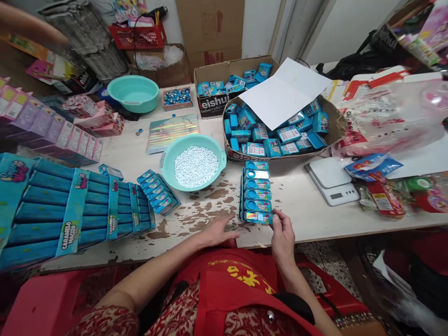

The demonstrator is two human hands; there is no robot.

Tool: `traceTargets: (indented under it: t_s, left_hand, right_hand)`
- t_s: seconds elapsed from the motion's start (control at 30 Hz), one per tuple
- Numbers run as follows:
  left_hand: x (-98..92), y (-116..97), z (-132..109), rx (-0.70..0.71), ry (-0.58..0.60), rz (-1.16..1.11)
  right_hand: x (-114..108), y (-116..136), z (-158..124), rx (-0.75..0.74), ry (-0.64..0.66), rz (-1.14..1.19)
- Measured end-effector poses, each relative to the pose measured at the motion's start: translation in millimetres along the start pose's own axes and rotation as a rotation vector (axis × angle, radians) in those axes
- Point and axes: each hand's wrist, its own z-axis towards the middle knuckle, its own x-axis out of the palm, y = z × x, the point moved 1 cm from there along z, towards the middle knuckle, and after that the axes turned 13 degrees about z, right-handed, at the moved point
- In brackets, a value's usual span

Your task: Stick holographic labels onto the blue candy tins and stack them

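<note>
A short row of blue candy tins (258, 193), labelled "Caramelo Macizo", stands on the table before me. My right hand (283, 235) has its thumb and curled fingers on the right end of the nearest tin (257, 217). To the left of the row, my left hand (220, 229) rests at the table's near edge with its fingers spread, holding nothing. Beyond it sits a turquoise bowl (168, 172) of small white candies (196, 166). Another row of blue tins (157, 192) is left of the bowl.
Stacked blue display boxes (70, 205) fill the left side. Loose tins lie in a cardboard box (231, 151), partly under a white sheet (285, 91). A small scale (331, 182) and plastic-wrapped goods (385, 198) are rightward. Another person's arm (31, 25) shows at upper left.
</note>
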Motion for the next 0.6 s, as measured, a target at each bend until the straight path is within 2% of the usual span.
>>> traceTargets:
  t_s: [0.1, 0.2, 0.33, 0.47, 0.6]
  left_hand:
    - [-0.5, 22, -11, -0.044, 0.138, -0.058]
    - [4.8, 30, -18, -0.044, 0.226, -0.105]
    - [11.0, 26, -21, 0.012, 0.163, 0.054]
    - [11.6, 22, -22, -0.044, 0.134, 0.214]
    - [13.5, 28, -19, -0.083, 0.117, 0.276]
  right_hand:
    - [-14, -16, -1, 0.03, -0.051, -0.008]
    - [-22, -33, -4, 0.117, -0.045, -0.009]
    - [-23, -44, -8, 0.206, -0.03, -0.011]
    - [-20, -45, -12, 0.323, -0.032, 0.006]
    - [-20, -52, -11, 0.302, -0.004, 0.074]
